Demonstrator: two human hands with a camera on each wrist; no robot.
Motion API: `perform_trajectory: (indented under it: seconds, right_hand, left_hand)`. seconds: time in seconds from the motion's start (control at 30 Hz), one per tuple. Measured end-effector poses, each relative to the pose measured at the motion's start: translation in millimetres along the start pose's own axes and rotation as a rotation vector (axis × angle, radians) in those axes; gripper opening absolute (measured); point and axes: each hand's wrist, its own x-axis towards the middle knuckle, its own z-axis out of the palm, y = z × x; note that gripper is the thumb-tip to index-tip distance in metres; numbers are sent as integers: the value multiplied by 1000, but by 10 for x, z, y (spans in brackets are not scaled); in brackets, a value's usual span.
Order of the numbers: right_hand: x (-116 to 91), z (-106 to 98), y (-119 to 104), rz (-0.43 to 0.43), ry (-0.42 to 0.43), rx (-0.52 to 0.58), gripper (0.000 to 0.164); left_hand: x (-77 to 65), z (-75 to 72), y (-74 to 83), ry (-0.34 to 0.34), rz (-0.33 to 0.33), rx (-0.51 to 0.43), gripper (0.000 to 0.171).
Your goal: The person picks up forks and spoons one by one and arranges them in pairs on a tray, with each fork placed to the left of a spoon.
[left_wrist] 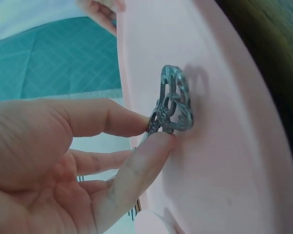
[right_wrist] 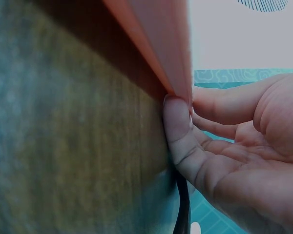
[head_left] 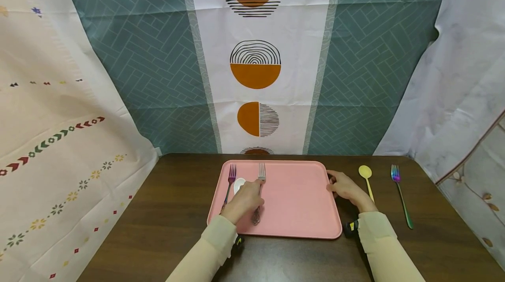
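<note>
Over the left part of a pink tray (head_left: 300,203), my left hand (head_left: 245,198) pinches a silver fork (head_left: 255,217) between thumb and fingers. Its tines point to the far side, and its ornate openwork handle end (left_wrist: 177,97) stands out past the fingertips in the left wrist view. On the tray, left of this fork, lie a purple fork (head_left: 232,175) and a white spoon (head_left: 238,184), both partly covered by the hand. My right hand (head_left: 349,187) grips the tray's right rim, with the thumb (right_wrist: 177,119) at the rim's outer side.
Right of the tray, a yellow spoon (head_left: 365,172) and a rainbow-coloured fork (head_left: 396,174) lie on the dark wooden table (head_left: 177,203). Patterned cloth (head_left: 165,76) hangs behind the table's far edge, and pale cloths hang at both sides.
</note>
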Motion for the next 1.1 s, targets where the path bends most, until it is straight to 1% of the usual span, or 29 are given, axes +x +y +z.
perform_trajectory:
  seconds: [0.13, 0.23, 0.33, 0.43, 0.47, 0.77, 0.97, 1.1]
  right_hand:
    - [-4, -3, -6, 2, -2, 6, 68]
    - [-5, -3, -7, -1, 0, 5, 68]
    - [-5, -4, -2, -13, -1, 4, 69]
    - [-5, -5, 0, -20, 2, 9, 68]
    - [-5, -4, -1, -22, 2, 8, 68]
    - [-6, 5, 2, -2, -4, 2, 68]
    - [-5, 1, 2, -6, 0, -1, 67]
    - [-3, -4, 1, -2, 0, -6, 67]
  left_hand:
    - [12, 6, 37, -13, 7, 15, 58]
    - [29, 25, 58, -20, 9, 44, 56]
    - [44, 48, 72, -26, -3, 69, 41]
    - [50, 51, 86, -31, -20, 72, 22]
    - [49, 51, 90, -33, -27, 70, 19]
    - [45, 57, 109, -36, -40, 62, 17]
    - [51, 65, 89, -31, -27, 82, 22]
    - [59, 67, 83, -29, -24, 84, 21]
